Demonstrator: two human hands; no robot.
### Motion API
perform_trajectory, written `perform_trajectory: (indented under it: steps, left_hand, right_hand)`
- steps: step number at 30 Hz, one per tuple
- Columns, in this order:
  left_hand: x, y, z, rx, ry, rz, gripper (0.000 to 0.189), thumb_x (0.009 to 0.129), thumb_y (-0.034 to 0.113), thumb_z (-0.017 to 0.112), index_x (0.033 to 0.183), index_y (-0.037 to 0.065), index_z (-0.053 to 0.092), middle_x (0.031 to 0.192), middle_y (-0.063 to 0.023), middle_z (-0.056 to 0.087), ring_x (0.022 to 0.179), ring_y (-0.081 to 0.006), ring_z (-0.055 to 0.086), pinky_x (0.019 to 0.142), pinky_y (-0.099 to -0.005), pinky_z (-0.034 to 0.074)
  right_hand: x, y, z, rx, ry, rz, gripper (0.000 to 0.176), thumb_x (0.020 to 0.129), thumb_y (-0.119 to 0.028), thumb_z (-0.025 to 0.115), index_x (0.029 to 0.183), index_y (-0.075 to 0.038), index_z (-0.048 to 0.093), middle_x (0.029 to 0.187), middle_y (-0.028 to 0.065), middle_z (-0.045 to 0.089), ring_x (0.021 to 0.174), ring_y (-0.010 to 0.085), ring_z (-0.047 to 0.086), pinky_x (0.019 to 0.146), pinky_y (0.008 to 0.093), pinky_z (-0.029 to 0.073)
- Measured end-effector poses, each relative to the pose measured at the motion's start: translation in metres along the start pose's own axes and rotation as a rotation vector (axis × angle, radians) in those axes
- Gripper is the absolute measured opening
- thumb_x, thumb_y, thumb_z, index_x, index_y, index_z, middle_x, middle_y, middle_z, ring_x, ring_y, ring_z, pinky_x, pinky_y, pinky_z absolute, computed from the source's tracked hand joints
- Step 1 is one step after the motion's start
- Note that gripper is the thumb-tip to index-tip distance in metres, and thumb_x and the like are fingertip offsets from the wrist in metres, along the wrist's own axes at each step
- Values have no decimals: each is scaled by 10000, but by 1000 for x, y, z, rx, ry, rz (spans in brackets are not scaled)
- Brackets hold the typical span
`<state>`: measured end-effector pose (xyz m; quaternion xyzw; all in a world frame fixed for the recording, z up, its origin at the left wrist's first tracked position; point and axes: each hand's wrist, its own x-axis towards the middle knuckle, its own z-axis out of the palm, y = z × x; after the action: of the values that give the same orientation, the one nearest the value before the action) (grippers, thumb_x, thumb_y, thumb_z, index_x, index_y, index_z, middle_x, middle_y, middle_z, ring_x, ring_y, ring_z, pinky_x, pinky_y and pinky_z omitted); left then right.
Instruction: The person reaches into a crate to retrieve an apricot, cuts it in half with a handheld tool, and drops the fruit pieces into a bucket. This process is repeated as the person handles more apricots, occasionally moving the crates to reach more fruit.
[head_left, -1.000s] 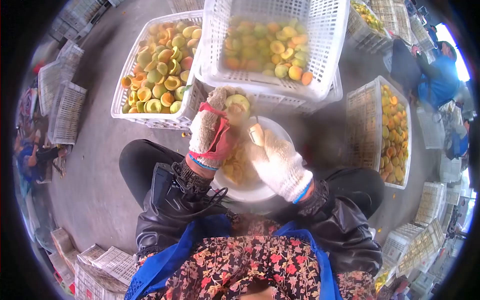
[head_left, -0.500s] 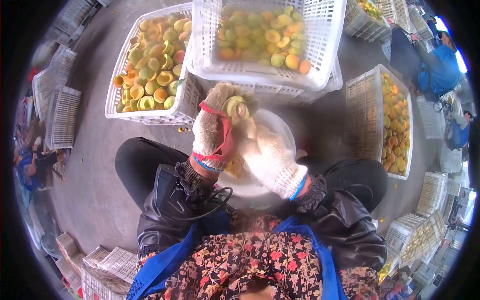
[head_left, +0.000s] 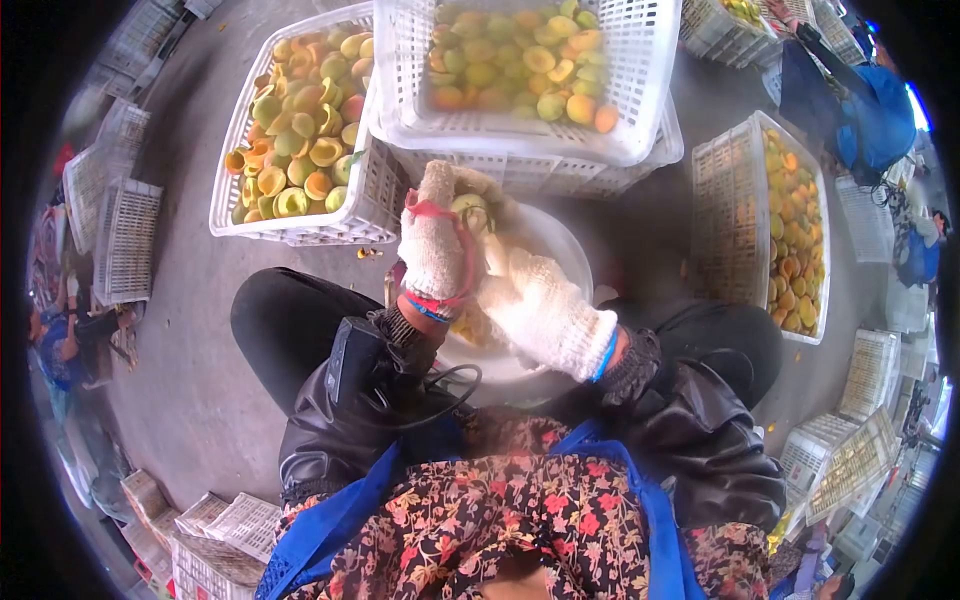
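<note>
My left hand (head_left: pixel 440 245), in a white knit glove with red trim, is closed round a greenish-yellow apricot (head_left: pixel 470 208) above a white tub (head_left: pixel 568 250). Against the fruit's near side is my right hand (head_left: pixel 548 310), also gloved, its fingers curled together. Whatever those fingers grip is hidden and a little blurred. Yellow pieces (head_left: pixel 472 328) show inside the tub below my wrists. Just beyond my hands stands a white crate (head_left: pixel 520 140) holding apricots, many of them halved and pitted.
A second crate of apricot halves (head_left: pixel 300 150) stands at the left front. To the right is another full crate (head_left: pixel 725 215). Stacked crates (head_left: pixel 130 240) line the left side, and more crates (head_left: pixel 840 460) lie at lower right. A person in blue (head_left: pixel 880 125) works at upper right.
My left hand has turned more upright round the apricot and shifted slightly right. My right hand stays close against the fruit. The whole view has shifted slightly.
</note>
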<state>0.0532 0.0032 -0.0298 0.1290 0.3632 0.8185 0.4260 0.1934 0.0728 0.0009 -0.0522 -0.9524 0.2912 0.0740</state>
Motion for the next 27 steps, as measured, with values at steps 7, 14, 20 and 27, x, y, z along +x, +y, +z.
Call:
perform_trajectory:
  steps: [7, 14, 20, 27]
  left_hand:
    - [-7, 7, 29, 4, 112, 40, 387, 968, 397, 481, 915, 32, 602, 796, -93, 623, 730, -229, 613, 675, -342, 495]
    - [11, 8, 2, -334, 41, -243, 358, 954, 349, 519, 883, 9, 602, 801, -127, 627, 763, -275, 620, 716, -399, 519]
    - [5, 0, 3, 80, 250, -51, 361, 961, 350, 517, 891, 6, 599, 769, -123, 627, 699, -278, 623, 666, -390, 519]
    - [-3, -5, -10, -442, -132, -125, 497, 930, 381, 556, 1326, 103, 441, 1230, -133, 542, 1121, -321, 538, 953, -482, 475]
  right_hand:
    - [8, -19, -21, 591, -84, 459, 166, 931, -193, 511, 945, -45, 587, 686, 114, 596, 517, 256, 584, 466, 368, 483]
    - [10, -19, -33, 1408, -253, 755, 177, 938, -233, 546, 917, -58, 567, 627, -2, 531, 456, 82, 496, 386, 225, 376]
    - [9, -8, -37, 1764, -444, 823, 173, 943, -225, 544, 880, -63, 548, 568, -2, 492, 409, 88, 451, 350, 229, 344]
    - [11, -5, -6, 1216, -259, 540, 164, 953, -199, 503, 954, -45, 557, 605, 45, 525, 422, 172, 491, 372, 289, 393]
